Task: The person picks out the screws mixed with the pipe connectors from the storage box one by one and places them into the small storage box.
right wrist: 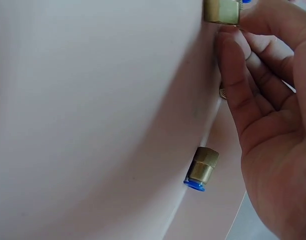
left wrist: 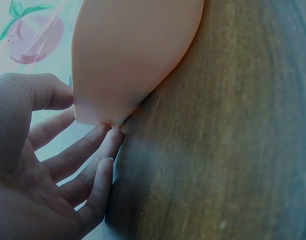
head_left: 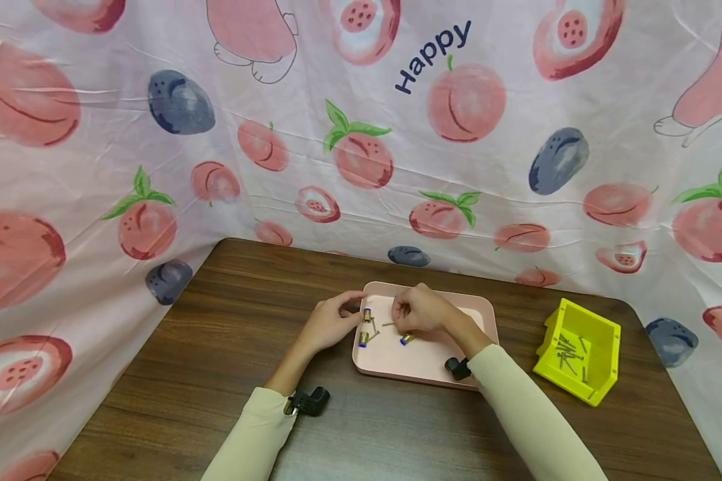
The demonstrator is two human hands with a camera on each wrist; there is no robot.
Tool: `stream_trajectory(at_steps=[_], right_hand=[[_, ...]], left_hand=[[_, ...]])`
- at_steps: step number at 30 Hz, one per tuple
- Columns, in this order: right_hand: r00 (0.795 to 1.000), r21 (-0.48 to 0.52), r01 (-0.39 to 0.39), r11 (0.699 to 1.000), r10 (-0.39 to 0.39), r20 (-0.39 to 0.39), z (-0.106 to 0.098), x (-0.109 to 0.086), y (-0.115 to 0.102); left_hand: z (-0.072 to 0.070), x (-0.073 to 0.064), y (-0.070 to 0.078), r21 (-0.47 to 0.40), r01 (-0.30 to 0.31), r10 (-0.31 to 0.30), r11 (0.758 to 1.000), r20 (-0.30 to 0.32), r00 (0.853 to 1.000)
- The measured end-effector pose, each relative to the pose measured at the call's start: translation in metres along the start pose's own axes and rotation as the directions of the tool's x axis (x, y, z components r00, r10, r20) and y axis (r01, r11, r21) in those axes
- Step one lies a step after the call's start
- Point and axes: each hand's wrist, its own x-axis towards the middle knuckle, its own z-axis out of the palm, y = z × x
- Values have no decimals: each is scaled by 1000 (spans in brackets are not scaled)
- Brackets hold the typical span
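Observation:
My left hand [head_left: 332, 322] rests at the left end of a pink tray [head_left: 397, 369], fingertips right at its rim; the left wrist view shows loosely spread fingers [left wrist: 78, 155] against the tray's outer wall [left wrist: 128, 60]. Over the tray, my right hand [head_left: 422, 309] pinches a brass fitting [right wrist: 221, 11] between thumb and fingertips, partly covering it. Below that hand lies another brass fitting with a blue collar [head_left: 406, 339]. Two more blue-collared fittings, an upper one [head_left: 367, 314] and a lower one [head_left: 364, 339], lie at the tray's left side beside small screws [head_left: 374, 327].
Right of the tray, a yellow bin [head_left: 606, 347] stands on the dark wooden table [head_left: 216, 347] with several screws [head_left: 568, 354] inside. A fruit-printed curtain [head_left: 361, 220] hangs behind and along both sides of the table.

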Motion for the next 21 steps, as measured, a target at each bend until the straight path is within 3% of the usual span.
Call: stream_trajectory(at_steps=[7, 14, 21], right_hand=[[1000, 21, 17, 1000, -16, -18, -1, -2, 1], [999, 28, 27, 999, -26, -44, -4, -4, 0], [995, 60, 45, 997, -40, -87, -8, -10, -3]], left_hand=[[-10, -12, 25, -28, -72, 72, 997, -18, 997], [2, 1, -5, -11, -23, 23, 1000, -4, 1000], [3, 3, -7, 10, -7, 7, 1000, 4, 1000]])
